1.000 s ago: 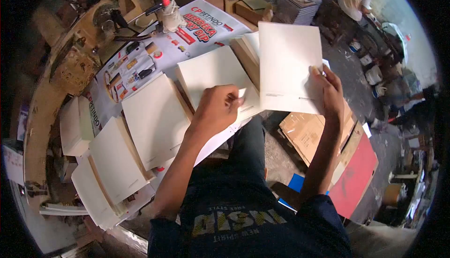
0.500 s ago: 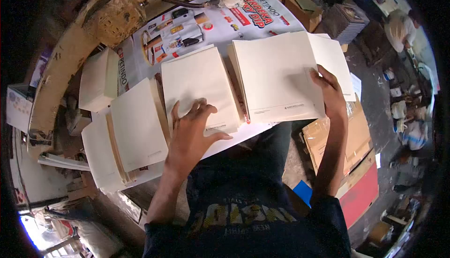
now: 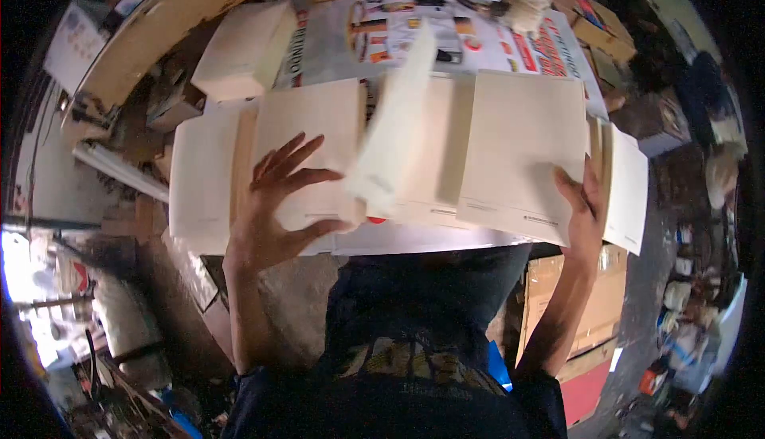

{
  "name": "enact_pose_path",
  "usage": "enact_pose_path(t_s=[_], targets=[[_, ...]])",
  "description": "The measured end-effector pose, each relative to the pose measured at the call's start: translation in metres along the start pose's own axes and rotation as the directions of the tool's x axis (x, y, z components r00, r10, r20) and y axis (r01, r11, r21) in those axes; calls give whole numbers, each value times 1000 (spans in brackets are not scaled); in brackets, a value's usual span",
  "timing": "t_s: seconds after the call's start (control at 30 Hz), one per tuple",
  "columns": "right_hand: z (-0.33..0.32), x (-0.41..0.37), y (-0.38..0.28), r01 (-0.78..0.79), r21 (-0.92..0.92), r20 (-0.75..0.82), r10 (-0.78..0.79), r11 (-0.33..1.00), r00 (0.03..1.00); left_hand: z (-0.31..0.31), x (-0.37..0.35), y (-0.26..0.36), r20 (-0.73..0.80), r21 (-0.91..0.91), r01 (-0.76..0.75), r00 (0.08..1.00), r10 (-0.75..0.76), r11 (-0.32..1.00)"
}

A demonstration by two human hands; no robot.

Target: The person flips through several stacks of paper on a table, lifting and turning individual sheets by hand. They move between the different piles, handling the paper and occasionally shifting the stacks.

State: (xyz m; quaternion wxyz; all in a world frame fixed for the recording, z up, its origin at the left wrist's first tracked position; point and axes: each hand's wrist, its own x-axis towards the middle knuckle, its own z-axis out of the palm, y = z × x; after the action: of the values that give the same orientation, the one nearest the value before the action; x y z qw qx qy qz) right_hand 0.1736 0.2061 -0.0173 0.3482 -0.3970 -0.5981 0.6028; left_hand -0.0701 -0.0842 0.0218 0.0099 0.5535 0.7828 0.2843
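Several stacks of cream paper sheets lie side by side before me. My left hand (image 3: 275, 200) is over the left-middle stack (image 3: 311, 120), thumb and fingers apart. Just right of its fingertips, a curled sheet of paper (image 3: 394, 128) stands raised and blurred; I see no grip on it. My right hand (image 3: 583, 208) is closed at the right edge of a printed sheet (image 3: 522, 144), its thumb on top. Whether more sheets are under that thumb is hidden. Small print runs along the sheets' lower edges.
A thick paper block (image 3: 243, 48) stands at the back left. Beneath the stacks is a printed banner (image 3: 327, 48). More sheets (image 3: 625, 184) lie at the far right. A cardboard box (image 3: 613, 288) sits below the table's right side.
The view has shifted, so the table appears farther right. A sheet between my hands is now raised and curled. My left hand has moved left relative to the stacks; my right hand stays at the sheet's edge.
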Motion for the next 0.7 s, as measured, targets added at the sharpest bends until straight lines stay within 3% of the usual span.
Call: enact_pose_path(t_s=[0.03, 0.07, 0.13, 0.2, 0.23, 0.27, 0.33, 0.37, 0.4, 0.47, 0.5, 0.53, 0.6, 0.63, 0.67, 0.7], targets=[[14, 0, 2, 75, -44, 58, -73, 996, 996, -1, -6, 4, 111, 138, 125, 984, -141, 982], [25, 0, 4, 156, -85, 116, -145, 984, 983, 1, -11, 2, 104, 141, 147, 981, -162, 979], [43, -1, 7, 188, -99, 212, -164, 977, 963, 7, -16, -9, 265, 187, 182, 937, -228, 965], [54, -3, 15, 32, -47, 215, -21, 998, 976, 6, -18, -19, 282, 193, 214, 923, -263, 958], [60, -1, 23, 5, 24, 106, -8, 1000, 994, 6, -20, -26, 300, 129, 215, 922, -244, 968], [62, -2, 25, 6, 17, 112, -8, 1000, 994, 6, -23, -31, 313, 63, 213, 923, -222, 975], [69, -5, 24, 136, -90, 211, -114, 987, 971, 7, -28, -41, 228, 35, 154, 961, -158, 987], [70, -6, 15, 316, -249, 318, -231, 915, 919, 7, -29, -43, 145, 20, 87, 986, -88, 996], [72, -8, 9, 318, -251, 319, -232, 914, 919, 4, -31, -40, 143, 18, 86, 986, -88, 996], [76, -12, 2, 304, -222, 359, -212, 926, 909, -5, -31, -24, 138, -249, 534, 845, -516, 808], [76, -11, 4, 310, -225, 364, -215, 924, 906, 4, -37, -34, -56, -249, 319, 938, -343, 914], [74, -8, 11, 248, -157, 331, -186, 956, 925, 1, -38, -31, -64, -252, 321, 936, -347, 913], [68, 0, 20, 193, -87, 313, -157, 977, 937, -8, -43, -21, 77, -343, 627, 761, -644, 699], [63, 5, 23, 114, -40, 236, -102, 993, 967, -3, -49, -26, 70, -349, 629, 757, -650, 695], [56, 9, 24, 37, 14, 158, -39, 999, 987, 6, -58, -37, -32, -485, 551, 765, -643, 679], [47, 14, 25, -125, 223, 158, 90, 967, 983, 13, -65, -44, -135, -604, 449, 757, -639, 659]])
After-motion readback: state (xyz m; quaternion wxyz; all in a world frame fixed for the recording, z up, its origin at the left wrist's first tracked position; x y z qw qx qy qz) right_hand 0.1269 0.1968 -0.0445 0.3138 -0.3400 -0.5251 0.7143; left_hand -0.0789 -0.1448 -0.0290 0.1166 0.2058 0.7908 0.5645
